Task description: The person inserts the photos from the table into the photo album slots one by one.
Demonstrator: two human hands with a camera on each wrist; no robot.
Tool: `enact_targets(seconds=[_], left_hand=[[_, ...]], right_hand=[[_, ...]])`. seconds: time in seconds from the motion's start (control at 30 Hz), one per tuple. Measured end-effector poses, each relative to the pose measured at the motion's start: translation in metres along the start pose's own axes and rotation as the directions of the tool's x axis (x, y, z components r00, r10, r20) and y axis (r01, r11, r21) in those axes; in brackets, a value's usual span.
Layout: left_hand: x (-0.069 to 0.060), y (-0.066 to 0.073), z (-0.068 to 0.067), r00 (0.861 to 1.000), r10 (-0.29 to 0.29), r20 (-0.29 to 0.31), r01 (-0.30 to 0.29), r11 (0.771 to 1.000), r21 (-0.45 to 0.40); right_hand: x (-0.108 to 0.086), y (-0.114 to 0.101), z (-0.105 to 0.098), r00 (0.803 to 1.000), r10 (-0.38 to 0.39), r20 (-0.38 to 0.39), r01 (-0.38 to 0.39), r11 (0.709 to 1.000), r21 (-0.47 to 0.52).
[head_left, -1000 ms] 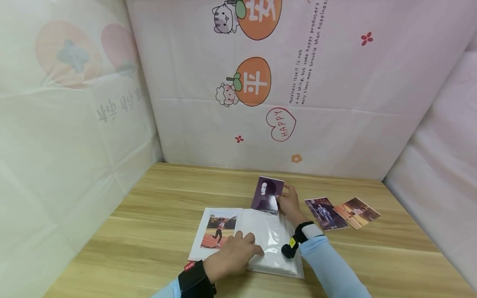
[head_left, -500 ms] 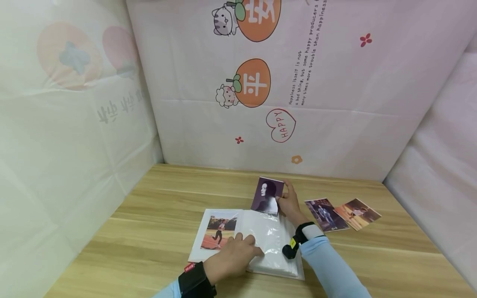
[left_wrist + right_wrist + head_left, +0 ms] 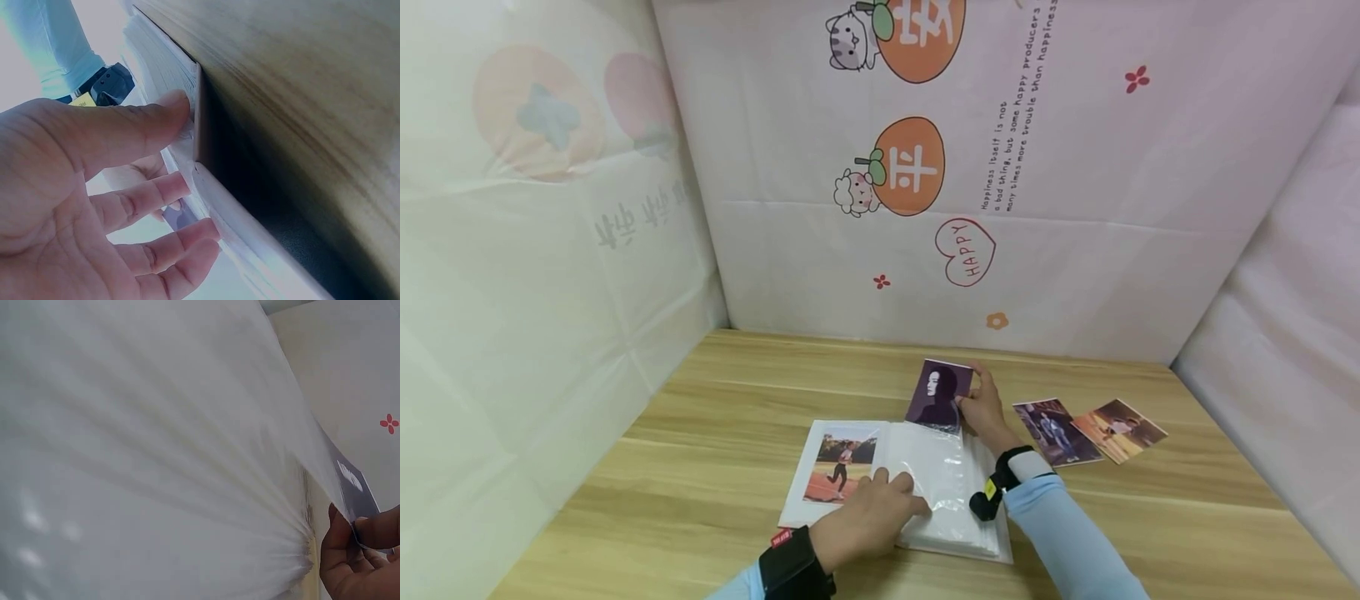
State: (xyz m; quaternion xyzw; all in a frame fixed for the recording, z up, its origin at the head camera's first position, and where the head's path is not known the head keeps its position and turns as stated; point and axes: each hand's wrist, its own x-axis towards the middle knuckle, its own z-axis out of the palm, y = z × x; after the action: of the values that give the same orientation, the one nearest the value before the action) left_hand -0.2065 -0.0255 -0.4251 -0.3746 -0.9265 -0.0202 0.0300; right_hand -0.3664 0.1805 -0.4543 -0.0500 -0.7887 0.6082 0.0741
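Purple photo [image 3: 938,394] at edge of open album [image 3: 928,458]

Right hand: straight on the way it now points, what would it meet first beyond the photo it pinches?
Beyond the purple photo, the right hand would probably meet the printed backdrop first, past a strip of wooden tabletop; exact depth is unclear.

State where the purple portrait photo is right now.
In the head view, the purple portrait photo is slightly right of centre, its lower edge at the top of the open photo album's right-hand page, its right edge pinched by the right hand.
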Motion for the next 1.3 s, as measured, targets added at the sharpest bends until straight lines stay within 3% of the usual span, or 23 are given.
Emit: enact_targets(seconds=[0.27, 0.57, 0.83, 1.0, 1.3], left_hand=[[0.0015, -0.0011, -0.0007, 1.0, -0.012, 0.01, 0.012, 1.0, -0.012], [0.0014, -0.0014, -0.0002, 1.0, -0.003, 0.003, 0.003, 1.0, -0.012], [0.0005, -0.0021, 0.0009, 1.0, -0.016, 0.011, 0.017, 0.999, -0.049], [0.0012, -0.0029, 0.0016, 1.0, -0.02, 0.016, 0.021, 0.998, -0.067], [0.0004, -0.0025, 0.0008, 1.0, -0.019, 0.015, 0.02, 0.998, -0.066]], right_hand=[[0.0, -0.0023, 0.0003, 0.999, 0.049, 0.017, -0.049, 0.999, 0.02], [-0.0005, -0.0018, -0.0012, 0.999, 0.0, 0.042, -0.002, 0.998, 0.058], [-0.0029, -0.0035, 0.0004, 0.997, 0.0, 0.072, -0.005, 0.998, 0.067], [-0.0034, -0.0034, 0.0009, 0.995, 0.002, 0.096, -0.008, 0.998, 0.056], [-0.002, -0.0034, -0.0008, 0.991, -0.053, 0.122, 0.057, 0.998, -0.027]])
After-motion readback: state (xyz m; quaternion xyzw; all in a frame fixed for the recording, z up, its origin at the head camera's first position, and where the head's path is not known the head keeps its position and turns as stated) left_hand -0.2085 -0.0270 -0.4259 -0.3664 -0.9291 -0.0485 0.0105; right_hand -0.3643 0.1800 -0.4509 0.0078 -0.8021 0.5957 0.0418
